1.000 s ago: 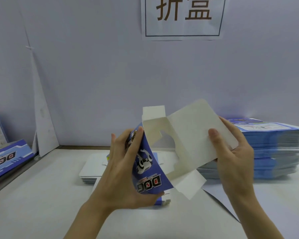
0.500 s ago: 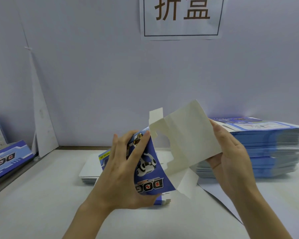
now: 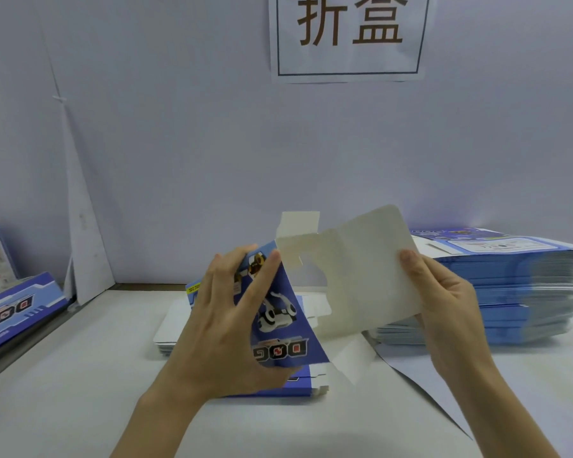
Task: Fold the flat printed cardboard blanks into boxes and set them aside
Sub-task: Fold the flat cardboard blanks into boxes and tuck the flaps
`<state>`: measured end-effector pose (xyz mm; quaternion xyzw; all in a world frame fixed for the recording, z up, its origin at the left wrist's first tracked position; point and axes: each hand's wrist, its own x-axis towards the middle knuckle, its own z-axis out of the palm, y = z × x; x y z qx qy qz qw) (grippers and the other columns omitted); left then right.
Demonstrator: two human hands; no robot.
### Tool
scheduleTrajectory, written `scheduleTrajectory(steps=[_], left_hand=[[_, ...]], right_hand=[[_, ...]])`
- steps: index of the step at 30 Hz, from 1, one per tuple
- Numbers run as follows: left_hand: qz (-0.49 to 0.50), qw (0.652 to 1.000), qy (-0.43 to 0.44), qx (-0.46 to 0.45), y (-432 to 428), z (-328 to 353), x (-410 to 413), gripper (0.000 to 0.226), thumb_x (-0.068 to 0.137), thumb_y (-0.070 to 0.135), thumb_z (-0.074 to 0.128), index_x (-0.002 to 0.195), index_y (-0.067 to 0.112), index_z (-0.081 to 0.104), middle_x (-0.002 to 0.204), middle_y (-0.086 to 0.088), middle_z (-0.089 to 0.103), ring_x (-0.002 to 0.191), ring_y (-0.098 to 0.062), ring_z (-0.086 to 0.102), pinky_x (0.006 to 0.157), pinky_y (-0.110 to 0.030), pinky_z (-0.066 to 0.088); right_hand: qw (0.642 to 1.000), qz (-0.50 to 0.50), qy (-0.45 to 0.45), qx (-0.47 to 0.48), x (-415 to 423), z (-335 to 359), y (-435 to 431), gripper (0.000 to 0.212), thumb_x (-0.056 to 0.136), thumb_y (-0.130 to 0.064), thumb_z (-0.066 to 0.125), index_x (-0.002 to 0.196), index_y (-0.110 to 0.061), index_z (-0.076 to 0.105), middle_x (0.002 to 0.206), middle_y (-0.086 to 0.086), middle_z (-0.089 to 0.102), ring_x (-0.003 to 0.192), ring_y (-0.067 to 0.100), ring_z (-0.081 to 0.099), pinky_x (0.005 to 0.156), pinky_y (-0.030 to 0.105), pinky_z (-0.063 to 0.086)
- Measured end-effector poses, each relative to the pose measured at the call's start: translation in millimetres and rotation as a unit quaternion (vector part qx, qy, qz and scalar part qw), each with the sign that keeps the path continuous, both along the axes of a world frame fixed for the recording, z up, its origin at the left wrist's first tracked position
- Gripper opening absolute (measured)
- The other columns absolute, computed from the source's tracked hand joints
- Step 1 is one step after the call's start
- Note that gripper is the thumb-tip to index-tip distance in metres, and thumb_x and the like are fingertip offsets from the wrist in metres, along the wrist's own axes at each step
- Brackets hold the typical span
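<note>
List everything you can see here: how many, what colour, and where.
cardboard blank: one, blue outside, white inside, held up mid-frame
stack of flat blanks: one, blue and white, table right
low white pile: one, white, table centre, behind held blank
flat blue blank: one, blue, on table under held blank
blue boxes: two seen, far left
wall sign: one, white, brown characters, top centre
table: one, white, underneath
left hand: one, grips printed panel
right hand: one, pinches white panel
</note>
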<state>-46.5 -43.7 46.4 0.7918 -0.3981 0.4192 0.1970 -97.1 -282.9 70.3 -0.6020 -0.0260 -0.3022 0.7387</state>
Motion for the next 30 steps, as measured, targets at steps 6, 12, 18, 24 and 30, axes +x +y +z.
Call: scheduleTrajectory(steps=[6,12,18,24,30], left_hand=[[-0.018,0.968,0.181,-0.173,-10,2,-8,0.131,0.044,0.064,0.076,0.148,0.046,-0.001,0.141,0.011,0.020,0.132,-0.005,0.028,0.101,-0.025,0.043],[-0.060,0.872,0.308,-0.376,-33,1,-14,0.132,0.038,0.066,0.078,0.147,0.050,0.005,0.131,0.019,0.032,0.126,0.002,0.037,0.098,-0.022,0.046],[-0.119,0.883,0.378,-0.251,2,17,-7,0.090,0.060,0.067,0.073,0.134,0.066,0.022,0.127,0.040,0.038,0.119,0.017,0.042,0.087,-0.005,0.045],[-0.196,0.699,0.663,-0.184,37,2,5,0.083,0.061,0.045,0.076,0.135,0.033,0.039,0.104,0.011,0.072,0.098,-0.013,0.069,0.076,-0.030,0.057],[-0.136,0.646,0.683,-0.312,100,-12,16,0.058,0.063,0.038,0.080,0.117,0.026,0.061,0.105,0.002,0.073,0.094,-0.019,0.070,0.070,-0.041,0.059]], right_hand=[[0.972,0.222,0.045,0.069,6,-1,-3,0.040,0.077,-0.044,0.056,0.102,-0.017,0.071,0.101,0.009,0.074,0.091,0.024,0.071,0.074,0.033,0.058],[0.887,0.322,0.099,-0.316,7,-31,25,0.087,0.070,-0.028,0.082,0.130,-0.064,0.030,0.130,-0.034,0.054,0.123,-0.005,0.053,0.094,0.017,0.048],[0.955,0.223,0.075,-0.178,14,-34,37,0.074,0.056,-0.040,0.080,0.124,-0.042,0.051,0.112,-0.004,0.071,0.098,0.020,0.071,0.074,0.031,0.060],[0.929,0.319,0.141,-0.121,22,-46,34,0.082,0.056,-0.061,0.082,0.128,-0.034,0.053,0.121,0.004,0.069,0.108,0.030,0.068,0.089,0.044,0.057],[0.918,0.279,0.242,-0.147,39,-60,40,0.094,0.039,-0.064,0.090,0.123,-0.045,0.054,0.108,0.008,0.072,0.097,0.041,0.068,0.081,0.057,0.056]])
